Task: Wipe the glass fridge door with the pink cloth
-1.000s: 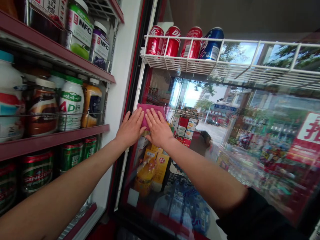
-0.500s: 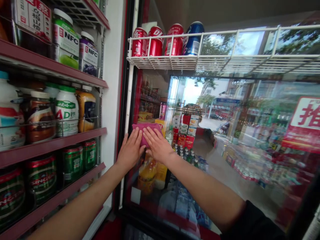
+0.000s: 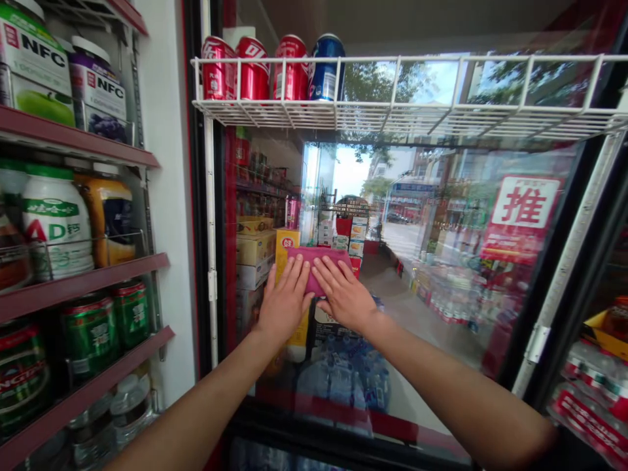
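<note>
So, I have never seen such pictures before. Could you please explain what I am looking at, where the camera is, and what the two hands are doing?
There is no machine here: these are a person's two bare hands. The single camera sits on the person's head and looks forward and down, so both arms reach in from the bottom of the picture.

The left hand and the right hand lie flat, side by side, pressing a pink cloth against the glass door of an open drinks cooler. The glass shows a street and shop goods.

A white wire rack on the door carries red cans and one blue can. At the left, the cooler's red shelves hold bottles and green cans.
</note>
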{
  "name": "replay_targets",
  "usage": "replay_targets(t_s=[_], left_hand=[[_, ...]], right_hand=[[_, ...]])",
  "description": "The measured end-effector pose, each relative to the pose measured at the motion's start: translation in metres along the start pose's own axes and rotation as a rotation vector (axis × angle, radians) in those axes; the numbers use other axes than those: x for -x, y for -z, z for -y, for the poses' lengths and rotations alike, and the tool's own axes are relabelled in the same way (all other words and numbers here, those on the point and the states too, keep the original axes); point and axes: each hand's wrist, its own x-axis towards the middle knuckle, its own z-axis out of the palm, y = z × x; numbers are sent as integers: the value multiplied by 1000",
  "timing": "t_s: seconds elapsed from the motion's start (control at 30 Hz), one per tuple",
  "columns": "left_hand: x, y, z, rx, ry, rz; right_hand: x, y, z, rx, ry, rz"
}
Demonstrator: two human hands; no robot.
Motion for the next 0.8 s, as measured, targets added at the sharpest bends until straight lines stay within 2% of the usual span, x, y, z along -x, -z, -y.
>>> replay_targets(t_s=[0.17, 0.3, 0.47, 0.7, 0.8], left_hand=[[-9, 4, -31, 48, -19, -9], [-9, 4, -31, 64, -36, -22], [2, 1, -8, 58, -50, -29], [38, -6, 42, 7, -30, -67], [48, -8, 51, 52, -37, -79]], right_hand=[[33, 11, -12, 45, -59, 52], [34, 10, -6, 22, -109, 56], [15, 0, 16, 16, -126, 42], [-32, -21, 54, -12, -16, -20], [-39, -23, 58, 2, 9, -21]])
